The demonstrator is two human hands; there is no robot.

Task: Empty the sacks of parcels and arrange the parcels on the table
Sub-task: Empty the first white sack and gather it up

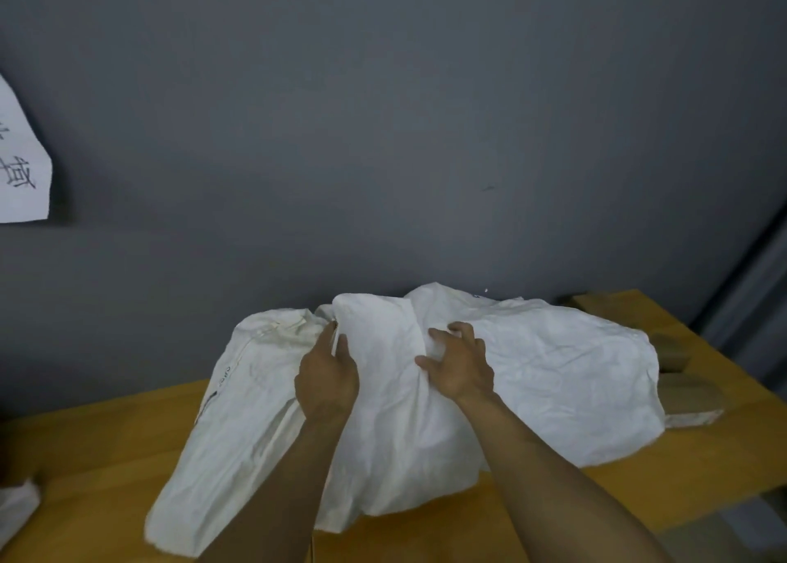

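Observation:
A large white woven sack [553, 383] lies bulging on the yellow-brown table [98, 443], against the grey wall. My left hand [326, 377] pinches a fold of the sack's cloth near its top, left of the middle. Just to the right, my right hand [458, 364] grips a bunched ridge of the same cloth. Brown paper parcels [677, 349] peek out from behind the sack's right end, partly hidden by it. What the sack holds is hidden.
A grey wall [383, 136] stands right behind the table. A white paper sheet [21, 166] with dark writing hangs on it at the left. Another piece of white cloth [17, 507] shows at the lower left edge. The table's right edge [724, 507] drops off near the sack.

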